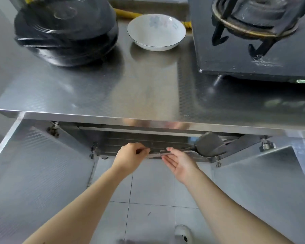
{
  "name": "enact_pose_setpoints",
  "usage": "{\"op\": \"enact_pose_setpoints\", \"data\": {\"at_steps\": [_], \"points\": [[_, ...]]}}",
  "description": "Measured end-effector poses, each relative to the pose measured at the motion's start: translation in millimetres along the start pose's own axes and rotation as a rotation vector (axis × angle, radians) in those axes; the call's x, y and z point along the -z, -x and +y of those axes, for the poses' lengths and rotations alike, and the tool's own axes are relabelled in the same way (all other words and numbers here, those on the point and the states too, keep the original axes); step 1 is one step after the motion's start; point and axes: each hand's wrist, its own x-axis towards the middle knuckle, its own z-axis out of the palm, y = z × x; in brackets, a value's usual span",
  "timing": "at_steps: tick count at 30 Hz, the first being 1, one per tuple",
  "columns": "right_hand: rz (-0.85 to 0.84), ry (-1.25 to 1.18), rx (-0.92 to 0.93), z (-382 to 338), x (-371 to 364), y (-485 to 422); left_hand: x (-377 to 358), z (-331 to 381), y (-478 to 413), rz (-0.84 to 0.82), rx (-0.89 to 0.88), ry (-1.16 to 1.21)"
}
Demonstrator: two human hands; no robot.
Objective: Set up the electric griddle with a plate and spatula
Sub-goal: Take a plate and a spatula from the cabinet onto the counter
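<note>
A black round electric griddle (65, 32) with its lid shut sits at the back left of the steel counter. A white plate (156, 31) with a faint flower print stands to its right. Below the counter, a metal spatula (208, 144) lies across the front of a wire rack, blade to the right. My left hand (132, 155) is pinched shut on the end of its handle. My right hand (179, 160) rests open, palm up, under the middle of the handle, fingers touching it.
A black gas stove (253, 41) with a burner stand fills the counter's back right. A yellow hose (128, 14) runs behind the plate. Both steel cabinet doors (33, 173) stand open to either side of my arms. A pale tiled floor (148, 191) lies below.
</note>
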Motion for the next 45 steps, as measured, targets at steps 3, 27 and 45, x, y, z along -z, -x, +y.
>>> {"op": "enact_pose_setpoints", "data": {"at_steps": [3,27,45], "points": [[-0.001,-0.047,0.014,7,-1,38,20,11,26,-0.016,-0.017,-0.009],[-0.154,0.172,0.346,-57,-157,267,250,87,121,-0.133,-0.116,0.248],[-0.110,0.443,0.290,-204,-227,178,261,153,-11,-0.342,-0.004,0.300]]}}
